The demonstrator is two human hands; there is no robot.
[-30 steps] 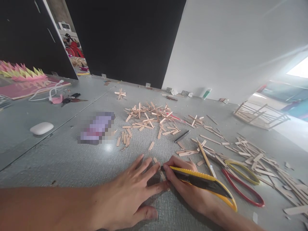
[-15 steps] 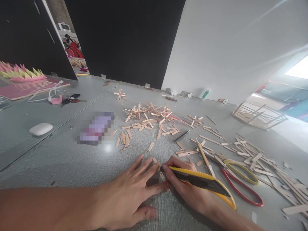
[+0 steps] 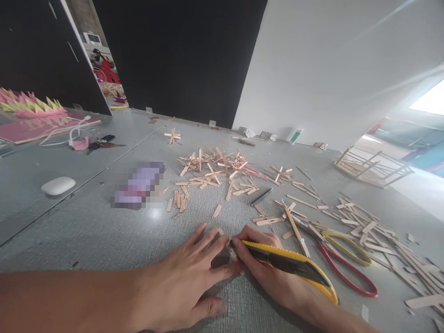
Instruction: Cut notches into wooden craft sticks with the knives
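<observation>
My left hand lies spread on the grey tabletop, its fingertips pressing on a small piece of wooden craft stick. Closed around a yellow and black utility knife, my right hand holds the knife's front end against that stick piece, right beside my left fingers. The exact blade contact is partly hidden by the fingers. Just beyond the hands lie a single cut piece and a heap of craft stick pieces, some crossed into star shapes.
To the right lie red- and yellow-handled scissors, a pencil-like wooden stick and scattered sticks. A dark pen rests ahead. At left are a blurred-out phone, a white case and a cable. Upright panels border the back.
Both hands stay almost in place, with the knife still at the stick piece. The whole view has shifted very slightly.
</observation>
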